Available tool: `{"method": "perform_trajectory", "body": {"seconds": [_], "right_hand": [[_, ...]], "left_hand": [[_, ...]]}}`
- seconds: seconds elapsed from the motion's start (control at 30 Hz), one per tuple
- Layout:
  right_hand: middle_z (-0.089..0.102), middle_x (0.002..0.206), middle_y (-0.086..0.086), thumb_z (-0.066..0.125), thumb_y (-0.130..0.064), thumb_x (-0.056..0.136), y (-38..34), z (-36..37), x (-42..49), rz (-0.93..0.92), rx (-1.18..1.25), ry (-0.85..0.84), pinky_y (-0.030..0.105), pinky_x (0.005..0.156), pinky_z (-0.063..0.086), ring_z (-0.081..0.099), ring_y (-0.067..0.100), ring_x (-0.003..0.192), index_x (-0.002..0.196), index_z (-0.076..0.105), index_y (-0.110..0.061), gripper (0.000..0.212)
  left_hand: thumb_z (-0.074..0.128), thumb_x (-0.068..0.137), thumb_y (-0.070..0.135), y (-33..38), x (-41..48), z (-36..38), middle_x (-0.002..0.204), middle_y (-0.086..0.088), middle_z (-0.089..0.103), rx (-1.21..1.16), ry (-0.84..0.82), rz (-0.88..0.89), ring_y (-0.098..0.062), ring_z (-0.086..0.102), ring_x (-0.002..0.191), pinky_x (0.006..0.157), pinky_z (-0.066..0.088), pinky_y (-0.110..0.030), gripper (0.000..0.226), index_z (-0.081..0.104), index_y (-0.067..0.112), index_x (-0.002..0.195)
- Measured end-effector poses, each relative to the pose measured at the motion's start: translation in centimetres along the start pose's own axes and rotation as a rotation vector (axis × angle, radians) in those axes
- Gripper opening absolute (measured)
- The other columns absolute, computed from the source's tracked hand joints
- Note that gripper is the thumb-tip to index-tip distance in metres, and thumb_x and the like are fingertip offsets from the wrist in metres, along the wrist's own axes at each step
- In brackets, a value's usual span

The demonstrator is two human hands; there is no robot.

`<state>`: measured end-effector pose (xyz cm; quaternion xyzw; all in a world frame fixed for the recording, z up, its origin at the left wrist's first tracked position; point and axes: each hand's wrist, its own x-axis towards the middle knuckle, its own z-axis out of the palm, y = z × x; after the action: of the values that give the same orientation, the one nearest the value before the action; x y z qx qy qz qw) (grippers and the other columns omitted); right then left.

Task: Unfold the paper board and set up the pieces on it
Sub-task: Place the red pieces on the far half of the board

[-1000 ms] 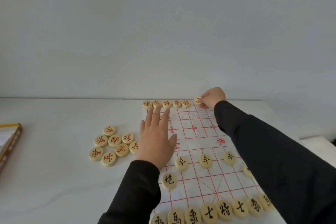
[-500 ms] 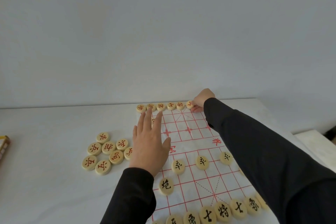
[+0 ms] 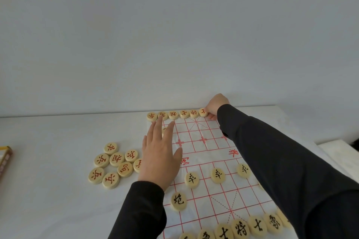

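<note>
While the left hand (image 3: 159,159) lies flat, fingers straight and spread, on the 9 o'clock edge of the unfolded paper board (image 3: 204,141), the right hand (image 3: 215,105) reaches to the board's 12 o'clock edge, its fingers curled round a red-lettered piece (image 3: 203,112). That piece sits at the 3 o'clock end of a six-piece red row (image 3: 172,115) lined along the far edge, each disc touching or just beside the next. One more disc (image 3: 164,131) shows partly under the left fingers; its lettering cannot be read. The red-gridded board lies on a white table (image 3: 48,200). Off the board at 9 o'clock, eight loose red pieces (image 3: 116,159) cluster on the table, the nearest partly hidden behind the left hand. Toward 6 o'clock stand black-lettered pieces: three soldiers (image 3: 217,175) in a line, a cannon (image 3: 178,201) at 7 o'clock, and a back row (image 3: 240,229) along the near edge. Both arms wear black sleeves (image 3: 281,170). A box corner (image 3: 4,161) shows at the frame's 9 o'clock edge.
</note>
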<state>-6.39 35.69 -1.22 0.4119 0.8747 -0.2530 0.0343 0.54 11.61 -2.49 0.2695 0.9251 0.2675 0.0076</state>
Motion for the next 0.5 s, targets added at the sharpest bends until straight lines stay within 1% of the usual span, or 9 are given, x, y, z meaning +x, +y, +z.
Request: {"method": "perform_trajectory", "body": {"seconds": [0.07,0.13,0.2,0.3,0.5], "right_hand": [[0.067,0.079,0.008,0.067,-0.024,0.085,0.0,0.1,-0.2,-0.030,-0.035,0.039,0.024,0.052,0.044,0.061,0.020,0.063,0.085,0.056,-0.008,0.020],[0.063,0.077,0.007,0.068,-0.026,0.084,0.2,-0.1,-0.5,-0.059,-0.039,0.112,0.026,0.059,0.045,0.060,0.022,0.073,0.089,0.059,-0.008,0.021],[0.065,0.084,0.008,0.067,-0.027,0.085,0.3,-0.2,-0.8,-0.094,-0.026,0.170,0.027,0.065,0.044,0.060,0.024,0.077,0.092,0.063,-0.006,0.023],[0.069,0.092,0.009,0.066,-0.024,0.085,0.2,-0.3,-1.8,-0.150,-0.005,0.194,0.027,0.069,0.046,0.063,0.024,0.084,0.094,0.068,-0.005,0.021],[0.069,0.092,0.007,0.063,-0.022,0.088,-1.3,0.7,-5.7,-0.294,-0.001,0.201,0.031,0.078,0.051,0.064,0.023,0.087,0.092,0.071,-0.007,0.018]], "left_hand": [[0.046,0.094,0.040,-0.1,0.0,-0.1,0.156,0.007,-0.014,0.000,0.002,0.001,-0.017,-0.009,0.144,0.118,0.006,-0.037,0.067,0.006,0.031,0.148],[0.047,0.094,0.040,-0.2,0.2,0.0,0.156,0.007,-0.012,0.000,-0.003,0.004,-0.018,-0.008,0.145,0.118,0.007,-0.037,0.067,0.008,0.031,0.148],[0.047,0.093,0.040,-0.7,0.3,-0.1,0.157,0.005,-0.010,0.003,-0.016,-0.008,-0.018,-0.006,0.145,0.118,0.008,-0.037,0.067,0.010,0.029,0.148],[0.048,0.093,0.040,-1.4,0.5,-0.4,0.157,0.002,-0.004,0.013,-0.045,-0.036,-0.020,-0.003,0.145,0.119,0.010,-0.038,0.066,0.013,0.027,0.148],[0.046,0.094,0.038,-3.1,0.5,-2.3,0.157,0.000,0.005,0.026,-0.064,-0.088,-0.021,-0.001,0.145,0.118,0.012,-0.042,0.064,0.015,0.025,0.148]]}}
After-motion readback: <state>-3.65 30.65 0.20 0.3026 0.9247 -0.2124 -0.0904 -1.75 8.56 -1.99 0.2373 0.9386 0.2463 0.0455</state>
